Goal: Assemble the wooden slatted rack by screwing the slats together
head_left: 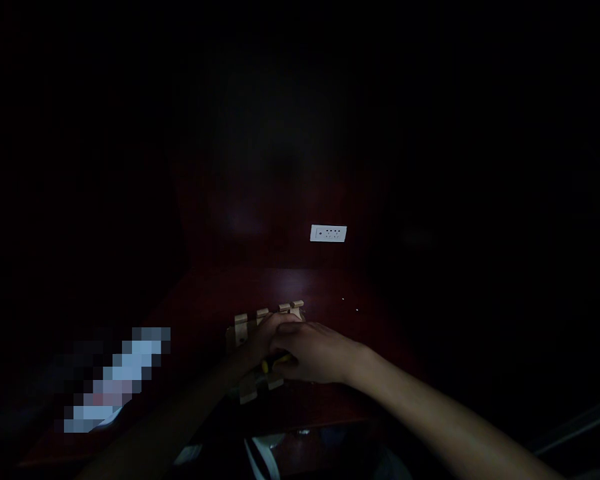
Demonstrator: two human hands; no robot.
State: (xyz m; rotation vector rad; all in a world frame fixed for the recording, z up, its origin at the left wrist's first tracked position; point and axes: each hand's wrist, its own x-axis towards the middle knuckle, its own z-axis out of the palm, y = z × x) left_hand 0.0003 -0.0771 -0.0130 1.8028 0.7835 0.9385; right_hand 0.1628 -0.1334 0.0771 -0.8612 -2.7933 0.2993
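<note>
On the dark red table lies a small wooden slatted piece (241, 331), with several pale slat ends sticking out beyond my hands. My left hand (266, 337) rests over its middle; its fingers are mostly hidden behind my right hand. My right hand (317, 350) crosses in from the right with bent fingers, closed around a thin yellow tool handle (265, 366). Only short bits of the yellow handle show, and its tip is hidden, so I cannot tell its exact kind. The two hands overlap above the wood.
A white socket panel (329, 233) is set in the dark red upright board behind the table (280, 283). Two tiny pale bits lie to the right of the wood. A bright, pixelated flat object (123, 380) lies at left. The surroundings are very dark.
</note>
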